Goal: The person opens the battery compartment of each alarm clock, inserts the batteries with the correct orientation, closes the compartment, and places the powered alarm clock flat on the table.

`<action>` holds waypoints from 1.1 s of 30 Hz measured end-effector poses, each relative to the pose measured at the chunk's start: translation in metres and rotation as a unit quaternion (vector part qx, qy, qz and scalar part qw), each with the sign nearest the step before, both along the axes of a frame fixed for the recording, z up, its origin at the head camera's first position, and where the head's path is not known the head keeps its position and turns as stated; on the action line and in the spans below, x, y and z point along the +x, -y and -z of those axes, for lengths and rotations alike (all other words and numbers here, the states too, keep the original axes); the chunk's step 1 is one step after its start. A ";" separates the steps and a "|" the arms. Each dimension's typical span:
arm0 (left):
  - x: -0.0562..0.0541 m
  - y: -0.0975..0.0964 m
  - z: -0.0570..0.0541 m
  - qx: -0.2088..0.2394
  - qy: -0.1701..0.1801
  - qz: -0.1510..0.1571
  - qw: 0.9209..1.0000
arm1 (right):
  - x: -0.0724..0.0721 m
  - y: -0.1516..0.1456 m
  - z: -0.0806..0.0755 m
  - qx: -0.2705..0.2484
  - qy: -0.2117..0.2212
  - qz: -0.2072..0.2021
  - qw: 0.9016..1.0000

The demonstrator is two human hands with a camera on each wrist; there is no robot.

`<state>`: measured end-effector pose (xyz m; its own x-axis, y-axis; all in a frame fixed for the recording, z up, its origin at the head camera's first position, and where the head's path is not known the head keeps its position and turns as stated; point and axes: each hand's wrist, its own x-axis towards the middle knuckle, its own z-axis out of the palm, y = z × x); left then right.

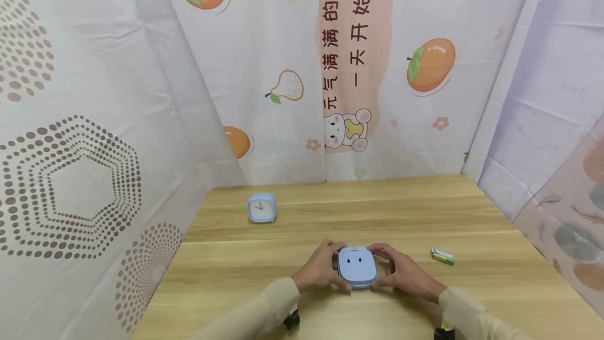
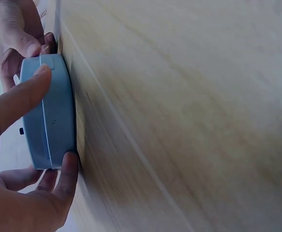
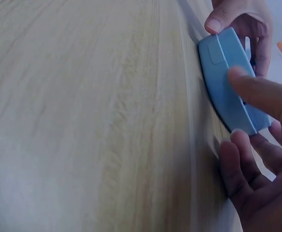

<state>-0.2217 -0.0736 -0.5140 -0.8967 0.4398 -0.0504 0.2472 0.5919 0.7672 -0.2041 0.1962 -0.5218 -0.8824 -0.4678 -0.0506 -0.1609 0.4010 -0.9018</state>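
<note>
A light blue rounded-square lidded case (image 1: 357,273) with two dark eye-like dots on top lies flat on the wooden table, between both hands. My left hand (image 1: 324,267) grips its left side, thumb near the front edge and fingers toward the back. From the right side, my right hand (image 1: 407,275) holds it in a similar way. In the left wrist view, the case (image 2: 59,116) shows a seam along its side, with the thumb on it. The right wrist view shows the case (image 3: 230,84) with the right thumb against its side and the left hand beyond.
A light blue square clock (image 1: 261,208) stands at the back left of the table (image 1: 401,209). Small green-and-white items (image 1: 442,256) lie to the right of the right hand. Printed white curtains (image 1: 264,30) hang behind the table and along both sides.
</note>
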 end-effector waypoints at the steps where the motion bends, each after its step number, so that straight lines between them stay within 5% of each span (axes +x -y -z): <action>1: 0.001 0.000 0.000 -0.002 0.000 0.001 1.000 | 0.000 -0.001 0.000 -0.001 -0.001 -0.003 1.000; 12: 0.000 0.001 0.000 -0.009 -0.003 0.005 1.000 | -0.015 0.008 -0.009 -0.006 0.013 0.038 0.999; 25: -0.001 0.004 0.001 -0.001 -0.007 0.017 1.000 | -0.038 0.028 -0.012 0.075 -0.099 0.052 0.991; 33: -0.001 0.004 0.002 -0.008 -0.004 0.015 1.000 | -0.042 0.030 -0.012 0.069 -0.075 0.054 0.993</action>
